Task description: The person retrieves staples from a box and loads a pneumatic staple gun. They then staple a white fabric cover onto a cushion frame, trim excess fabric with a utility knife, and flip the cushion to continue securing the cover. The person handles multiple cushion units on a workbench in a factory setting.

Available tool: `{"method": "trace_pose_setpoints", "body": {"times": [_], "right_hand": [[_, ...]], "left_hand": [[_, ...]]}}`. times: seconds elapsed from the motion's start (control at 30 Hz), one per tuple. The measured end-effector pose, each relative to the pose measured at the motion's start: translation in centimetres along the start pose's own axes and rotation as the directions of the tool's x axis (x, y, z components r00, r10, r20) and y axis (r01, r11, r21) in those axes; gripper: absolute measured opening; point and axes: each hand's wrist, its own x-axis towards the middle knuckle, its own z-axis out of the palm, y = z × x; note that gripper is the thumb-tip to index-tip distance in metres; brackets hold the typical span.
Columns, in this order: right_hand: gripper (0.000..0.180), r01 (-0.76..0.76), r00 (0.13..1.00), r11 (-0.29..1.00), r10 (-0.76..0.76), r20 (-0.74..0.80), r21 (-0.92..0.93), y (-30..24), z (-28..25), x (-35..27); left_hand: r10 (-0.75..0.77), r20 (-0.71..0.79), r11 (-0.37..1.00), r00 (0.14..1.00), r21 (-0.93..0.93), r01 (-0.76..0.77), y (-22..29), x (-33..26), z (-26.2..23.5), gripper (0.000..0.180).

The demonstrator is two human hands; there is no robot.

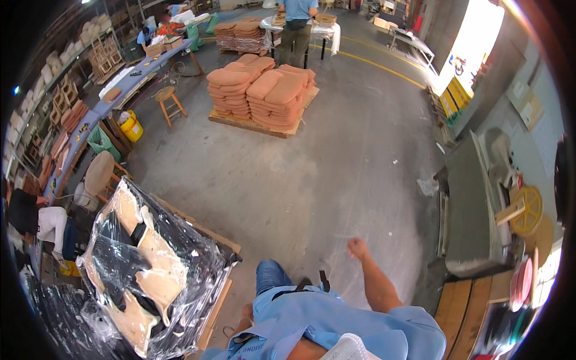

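Observation:
My right hand (357, 248) hangs out in front of my body over the bare concrete floor, its fingers curled loosely in. Nothing shows in it, and it touches nothing. Low at my left side, only a small part of my left hand (246, 311) shows beside my blue shirt; its fingers are hidden. Nearest to that hand stands a pallet load (162, 273) of pale shaped pieces wrapped in clear and black plastic film.
Ahead, stacked orange-brown cushions (276, 93) sit on a wooden pallet (288, 132). A wooden stool (168, 103) and long blue-topped workbench (111, 102) are at left. A person (297, 27) stands at a far table. A grey machine cabinet (474, 210) lines the right.

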Motion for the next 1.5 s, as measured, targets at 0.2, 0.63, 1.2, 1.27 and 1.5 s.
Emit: {"method": "trace_pose_setpoints", "body": {"times": [0.2,0.63,1.2,1.27,1.5], "right_hand": [[0.027,0.15,0.982,0.983,-0.136,-0.13,0.106,-24.8,1.2,22.4],[0.021,-0.15,0.824,0.95,0.273,0.497,-0.272,-22.9,30.5,28.1],[0.032,0.717,0.67,0.599,-0.45,0.591,-0.357,-93.8,61.2,76.8],[0.026,0.661,0.684,0.724,-0.471,0.557,-0.199,-98.8,66.4,81.4],[0.017,0.044,0.596,0.995,-0.1,0.797,0.092,-102.1,85.2,81.1]], "left_hand": [[-0.262,0.04,0.948,0.964,-0.177,0.265,4.5,10.4,-9.4,0.024],[-0.088,-0.274,0.591,0.958,-0.788,-0.172,28.4,43.0,-54.3,0.023],[-0.4,-0.139,0.791,0.906,-0.551,0.265,9.7,62.4,-69.2,0.02],[-0.391,-0.147,0.788,0.909,-0.563,0.248,8.6,66.0,-73.6,0.021],[-0.076,-0.402,0.993,0.913,0.056,0.107,0.8,76.0,-94.0,0.027]]}}
